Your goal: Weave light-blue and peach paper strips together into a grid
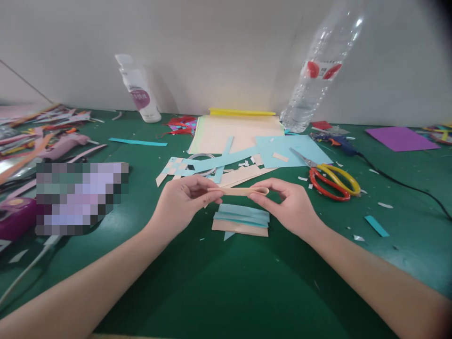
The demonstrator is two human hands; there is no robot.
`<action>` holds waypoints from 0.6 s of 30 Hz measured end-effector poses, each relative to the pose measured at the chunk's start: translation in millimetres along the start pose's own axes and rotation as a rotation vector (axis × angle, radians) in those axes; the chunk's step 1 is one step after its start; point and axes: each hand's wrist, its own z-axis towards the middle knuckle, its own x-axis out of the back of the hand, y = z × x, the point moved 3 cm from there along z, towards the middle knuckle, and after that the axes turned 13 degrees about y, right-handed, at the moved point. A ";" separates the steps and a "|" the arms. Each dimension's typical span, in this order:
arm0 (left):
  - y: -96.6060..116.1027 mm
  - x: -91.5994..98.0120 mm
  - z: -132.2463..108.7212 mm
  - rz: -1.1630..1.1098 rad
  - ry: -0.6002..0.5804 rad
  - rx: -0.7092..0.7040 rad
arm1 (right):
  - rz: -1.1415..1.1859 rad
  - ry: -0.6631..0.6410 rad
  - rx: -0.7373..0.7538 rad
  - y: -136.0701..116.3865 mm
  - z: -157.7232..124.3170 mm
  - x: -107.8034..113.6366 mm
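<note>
On green surface [212, 287], scissors [314, 166] are laid right of a folded beige paper strip [235, 191], pinched by left grip [181, 200] and right grip [292, 205], seemingly to keep it straight.

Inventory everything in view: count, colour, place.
folded strip: 1, beige, in hands
folded papers: several, blue-beige, centre
woven piece: 1, blue-beige, centre-left
wide sheet: 1, blue, centre-right
stacked sheets: several, beige, back
long strip: 1, yellow, back
scissors: 1, red-yellow handles, right
small bottle: 1, white, back left
large bottle: 1, clear, back right
plain sheet: 1, purple, right
corded tool: 1, blue, right
pistol-shaped tool: 1, pink, left
pixelated object: 1, obscured, left
scraps: many, multicoloured, scattered
table: 1, green, beneath
left hand: 1, bare, centre-left
right hand: 1, bare, centre-right
</note>
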 end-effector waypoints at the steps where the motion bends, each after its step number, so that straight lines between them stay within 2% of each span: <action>1: -0.5 0.2 0.2 -0.001 -0.001 0.004 | 0.033 -0.012 -0.036 1.2 0.1 -0.4; 5: -1.1 0.5 0.5 0.013 0.008 0.011 | 0.114 -0.051 -0.116 3.9 0.3 -1.7; 18: -1.7 0.4 2.0 0.042 0.015 0.019 | 0.160 -0.072 -0.159 7.5 0.7 -1.2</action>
